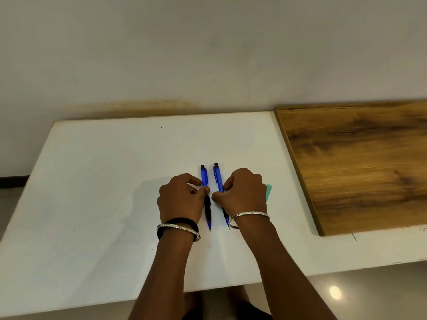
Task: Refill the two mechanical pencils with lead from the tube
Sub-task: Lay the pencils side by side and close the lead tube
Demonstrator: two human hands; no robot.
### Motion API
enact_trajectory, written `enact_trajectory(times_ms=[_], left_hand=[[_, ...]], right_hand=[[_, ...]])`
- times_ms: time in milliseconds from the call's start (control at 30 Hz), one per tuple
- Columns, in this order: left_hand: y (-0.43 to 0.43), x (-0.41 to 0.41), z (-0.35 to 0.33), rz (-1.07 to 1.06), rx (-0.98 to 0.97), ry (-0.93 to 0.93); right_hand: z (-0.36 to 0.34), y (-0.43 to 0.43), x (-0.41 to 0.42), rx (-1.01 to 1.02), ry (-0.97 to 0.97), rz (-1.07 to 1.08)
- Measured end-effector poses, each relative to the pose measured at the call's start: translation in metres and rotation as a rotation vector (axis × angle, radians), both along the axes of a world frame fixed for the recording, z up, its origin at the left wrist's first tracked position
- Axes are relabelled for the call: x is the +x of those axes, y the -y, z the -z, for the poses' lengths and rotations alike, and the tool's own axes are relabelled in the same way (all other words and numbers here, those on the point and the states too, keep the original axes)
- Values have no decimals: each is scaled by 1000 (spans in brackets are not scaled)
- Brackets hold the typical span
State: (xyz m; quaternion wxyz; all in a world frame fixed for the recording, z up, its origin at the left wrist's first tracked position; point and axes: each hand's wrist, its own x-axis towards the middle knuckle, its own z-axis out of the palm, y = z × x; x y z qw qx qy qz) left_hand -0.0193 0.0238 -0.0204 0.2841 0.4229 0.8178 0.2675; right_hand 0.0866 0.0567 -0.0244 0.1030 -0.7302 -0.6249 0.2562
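Both forearms (166, 273) come in from the bottom edge, a bangle (178, 228) on each wrist plus a black hair tie (176, 221) on the left one. All of this sits on the white table (104, 181), well left of the wooden board (360, 162) that covers the table's right end. My left hand (180, 195) is pinching the left pencil (204, 177) between thumb and forefinger, right about where the blue barrel meets the black grip. My right hand (245, 190), the one nearer the board, has its fingers curled around the right pencil (218, 179) at about the same spot. Both pencils are lying flat and side by side, close but not touching, tips toward me and caps pointing away. Pretty sure I've got them lined up like that so the caps are easy to pull off, and neither is open yet, so the refill hasn't really started. That teal sliver between my right hand and the board looks like the lead tube (269, 191), but my hand hides most of it, so can't say for sure. Nothing else is in the way, but both hands are busy, so one has to let go before I can get at that tube.
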Motion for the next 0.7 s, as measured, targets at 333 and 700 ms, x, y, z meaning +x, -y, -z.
enact_trajectory(times_ms=[333,700], left_hand=[[1,0,2,-1,-3,3],[0,0,1,-11,-1,44]], right_hand=[[-7,-1,4,-38,-110,14],[-9,-3,14,-85,-150,-4]])
